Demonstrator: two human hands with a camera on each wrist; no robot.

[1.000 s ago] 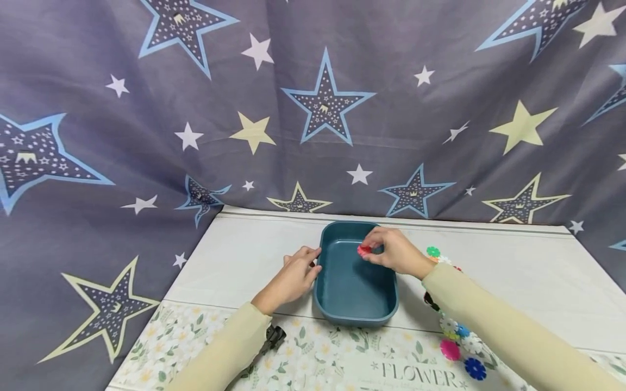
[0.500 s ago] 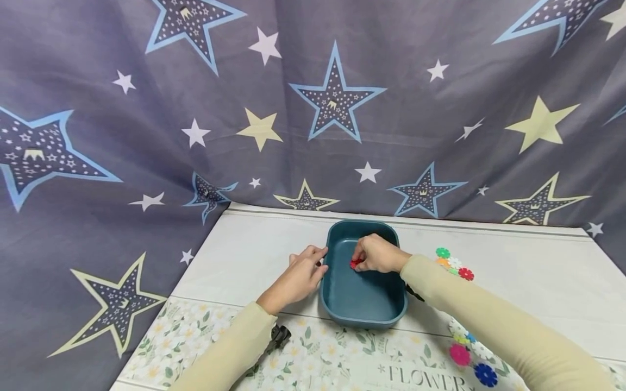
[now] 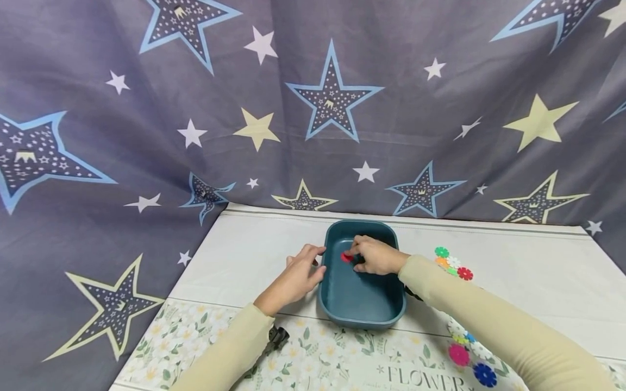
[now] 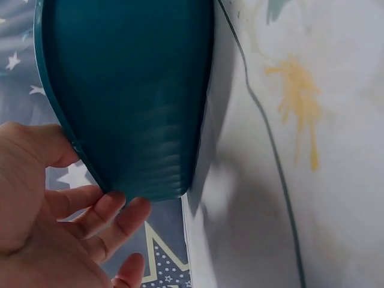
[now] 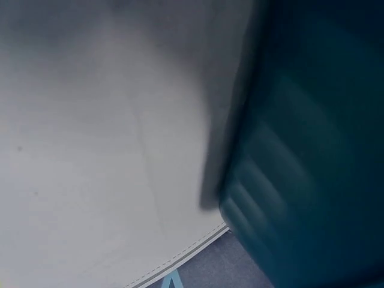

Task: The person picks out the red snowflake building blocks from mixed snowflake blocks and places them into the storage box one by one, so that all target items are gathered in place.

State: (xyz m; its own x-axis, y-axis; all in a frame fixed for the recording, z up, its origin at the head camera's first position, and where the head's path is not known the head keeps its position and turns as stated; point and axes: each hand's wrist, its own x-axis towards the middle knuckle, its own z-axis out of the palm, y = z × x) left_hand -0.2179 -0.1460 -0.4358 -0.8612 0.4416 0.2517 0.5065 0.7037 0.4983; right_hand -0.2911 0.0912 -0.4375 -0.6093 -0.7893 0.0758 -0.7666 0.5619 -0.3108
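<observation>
A deep blue-green rectangular bin [image 3: 362, 325] stands on the table. My left hand [image 3: 295, 277] touches its left side, and in the left wrist view the fingertips [image 4: 123, 201] and thumb lie right at its rim. Inside the bin, my right hand [image 3: 376, 256] reaches over the right wall. A red flower-shaped plastic disc [image 3: 345, 258] lies under its index fingertip, while the thumb is apart from it. The right wrist view shows the bin's outer wall [image 5: 282, 168] but no hand.
Several colourful flower-shaped discs lie to the bin's right, among them a green one [image 3: 442, 252], a red one [image 3: 465, 273], a pink one [image 3: 459, 354] and a blue one [image 3: 484, 374]. My right sleeve [image 3: 479, 304] covers part of that row. A star-patterned curtain [image 3: 313, 157] hangs behind the table.
My right hand has lowered the red disc into the bin and moved left. The thumb has come away from the disc. My left hand has stayed at the bin's left rim.
</observation>
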